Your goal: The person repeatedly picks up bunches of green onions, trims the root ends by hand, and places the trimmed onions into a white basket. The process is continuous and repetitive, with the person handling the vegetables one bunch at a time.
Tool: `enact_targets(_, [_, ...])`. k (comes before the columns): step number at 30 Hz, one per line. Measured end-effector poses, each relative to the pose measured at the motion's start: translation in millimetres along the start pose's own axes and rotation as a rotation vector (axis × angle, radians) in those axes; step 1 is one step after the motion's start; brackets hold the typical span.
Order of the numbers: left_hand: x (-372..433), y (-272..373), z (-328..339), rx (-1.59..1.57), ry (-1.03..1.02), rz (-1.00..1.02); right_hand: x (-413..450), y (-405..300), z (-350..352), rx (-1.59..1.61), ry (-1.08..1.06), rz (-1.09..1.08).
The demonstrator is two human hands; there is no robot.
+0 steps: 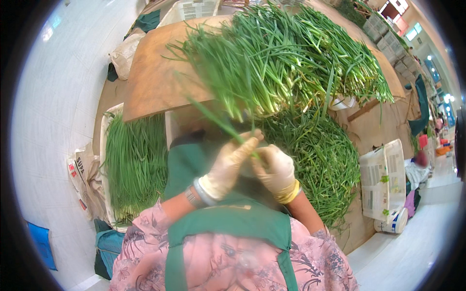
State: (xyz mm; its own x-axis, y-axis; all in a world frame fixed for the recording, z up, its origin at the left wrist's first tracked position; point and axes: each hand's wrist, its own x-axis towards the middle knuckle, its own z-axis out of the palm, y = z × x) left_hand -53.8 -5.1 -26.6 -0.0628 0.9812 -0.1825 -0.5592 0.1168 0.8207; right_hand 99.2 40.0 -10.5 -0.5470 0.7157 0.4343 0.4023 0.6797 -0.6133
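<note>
My left hand (233, 158), in a pale thin glove, grips a few long green garlic chive stalks (222, 123). The stalks slant up and away to the left, blurred. Close beside it, my gloved right hand (278, 169) has its thumb and fingers at the lower end of these stalks. Both hands are over the green apron (189, 163) on my lap. Just beyond them, a thick pile of garlic chives (284, 62) lies on a tilted wooden board (156, 72), pale bases facing me.
To the left stands a white crate (103, 134) full of neatly laid chives (136, 163). A heap of loose leaves (324, 167) lies at the right, near a white plastic crate (382, 182) on its side and a white bucket (395, 222). A printed sack (82, 174) leans at far left.
</note>
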Motion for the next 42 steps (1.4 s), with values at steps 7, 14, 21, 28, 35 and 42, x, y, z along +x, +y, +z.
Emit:
enact_targets(7, [-2,14,-13,-0.019,0.073,0.261,-7,1,10,-0.054,-0.054,-0.051])
enact_targets(14, [-11,59,-71,-0.528,-0.123,0.002,12,7,-17,0.034,-0.079,0.14])
enact_targets(21, [-15,40,-84,-0.187,-0.364,0.057,54,-5,41,0.648,-0.52,0.35])
enact_targets(28, [-14,34,-89,-0.346,-0.34,0.084,16,-26,44,0.99,-0.211,0.672])
enact_targets(35, [-13,50,-111,-0.553,-0.134,0.109,-62,44,-59,0.666,0.428,0.719])
enact_targets(42, [0,44,-125,-0.76,-0.126,0.003,-9,7,-37,-0.322,-0.114,0.234])
